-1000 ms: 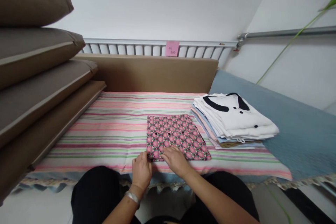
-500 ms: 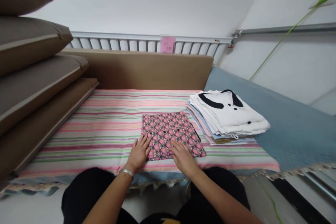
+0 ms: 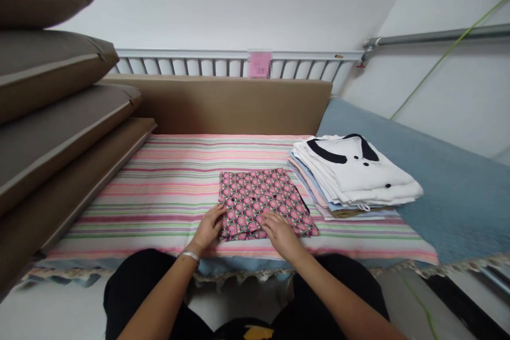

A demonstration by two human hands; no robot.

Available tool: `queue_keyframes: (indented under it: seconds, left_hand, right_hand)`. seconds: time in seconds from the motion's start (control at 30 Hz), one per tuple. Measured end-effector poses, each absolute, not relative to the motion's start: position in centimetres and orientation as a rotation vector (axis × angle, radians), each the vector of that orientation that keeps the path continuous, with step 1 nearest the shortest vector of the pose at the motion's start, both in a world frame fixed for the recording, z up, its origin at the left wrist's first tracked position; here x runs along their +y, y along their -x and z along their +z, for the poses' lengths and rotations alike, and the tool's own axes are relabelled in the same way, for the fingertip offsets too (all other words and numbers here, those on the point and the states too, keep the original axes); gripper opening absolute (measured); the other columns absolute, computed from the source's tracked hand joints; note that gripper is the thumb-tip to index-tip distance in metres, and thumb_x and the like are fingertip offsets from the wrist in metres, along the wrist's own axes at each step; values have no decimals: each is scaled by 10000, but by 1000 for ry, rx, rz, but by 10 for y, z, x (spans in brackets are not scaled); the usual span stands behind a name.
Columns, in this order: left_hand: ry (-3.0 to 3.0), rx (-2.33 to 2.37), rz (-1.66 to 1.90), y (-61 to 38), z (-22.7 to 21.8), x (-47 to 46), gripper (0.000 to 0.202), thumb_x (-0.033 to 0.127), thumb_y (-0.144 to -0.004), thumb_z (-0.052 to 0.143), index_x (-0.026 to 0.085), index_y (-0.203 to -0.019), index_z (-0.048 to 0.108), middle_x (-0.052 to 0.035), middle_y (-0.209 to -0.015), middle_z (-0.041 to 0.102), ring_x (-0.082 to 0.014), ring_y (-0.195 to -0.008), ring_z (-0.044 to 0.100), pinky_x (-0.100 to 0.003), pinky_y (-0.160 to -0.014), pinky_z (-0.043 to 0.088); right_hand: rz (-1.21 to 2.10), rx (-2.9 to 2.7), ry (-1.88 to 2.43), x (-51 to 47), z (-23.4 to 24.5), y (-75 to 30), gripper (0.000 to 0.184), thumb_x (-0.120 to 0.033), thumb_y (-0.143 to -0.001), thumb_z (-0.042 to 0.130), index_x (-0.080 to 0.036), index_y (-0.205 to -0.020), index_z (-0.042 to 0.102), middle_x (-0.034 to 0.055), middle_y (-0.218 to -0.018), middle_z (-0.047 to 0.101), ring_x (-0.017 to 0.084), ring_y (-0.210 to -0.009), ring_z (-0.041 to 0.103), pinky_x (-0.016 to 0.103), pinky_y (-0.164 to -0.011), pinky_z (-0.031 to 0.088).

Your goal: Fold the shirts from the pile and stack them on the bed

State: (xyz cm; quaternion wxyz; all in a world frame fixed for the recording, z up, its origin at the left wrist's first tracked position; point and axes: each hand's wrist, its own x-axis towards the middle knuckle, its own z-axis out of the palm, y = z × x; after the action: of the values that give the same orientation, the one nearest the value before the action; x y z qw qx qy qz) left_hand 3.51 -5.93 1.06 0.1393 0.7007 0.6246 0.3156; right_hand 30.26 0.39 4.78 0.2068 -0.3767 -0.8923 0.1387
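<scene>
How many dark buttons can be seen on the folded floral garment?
3, in one row across the floral garment: left button, middle button, right button. Others may be hidden inside the folds.

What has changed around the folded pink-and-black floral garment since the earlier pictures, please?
The left hand has moved forward from the near left corner of the folded floral garment to partway up its left edge. The right hand has shifted slightly rightward over the garment's near part. The garment and the stack of folded clothes with a white, black-collared one on top stayed in place.
</scene>
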Motion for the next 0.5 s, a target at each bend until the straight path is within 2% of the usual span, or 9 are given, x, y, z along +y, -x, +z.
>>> queue_keyframes:
  seconds: [0.17,0.33,0.5]
  left_hand:
    - [-2107,1886,1048,-62,13,-97,335,255,-846,484,212,-1175,521,-87,-1244,540,-224,-1173,466,-432,-1009,375]
    - [-2005,2078,1059,-81,13,-110,377,193,-800,519,164,-1174,480,-100,-1153,549,-226,-1081,491,-402,-949,398]
    - [-1949,2240,885,-92,30,-100,302,318,-825,522,169,-1088,527,-84,-1056,572,-245,-997,505,-403,-876,399]
  right_hand:
    - [480,-2445,1153,5,52,-296,243,-227,-901,401,-207,-835,633,58,-1065,652,188,-1099,530,330,-955,369]
    - [522,-2437,1295,15,49,-286,251,-211,-899,380,-185,-766,591,56,-892,636,166,-894,556,274,-811,381]
    - [608,-2443,1451,32,50,-275,259,-140,-854,413,-161,-619,522,35,-734,592,128,-719,513,230,-657,333]
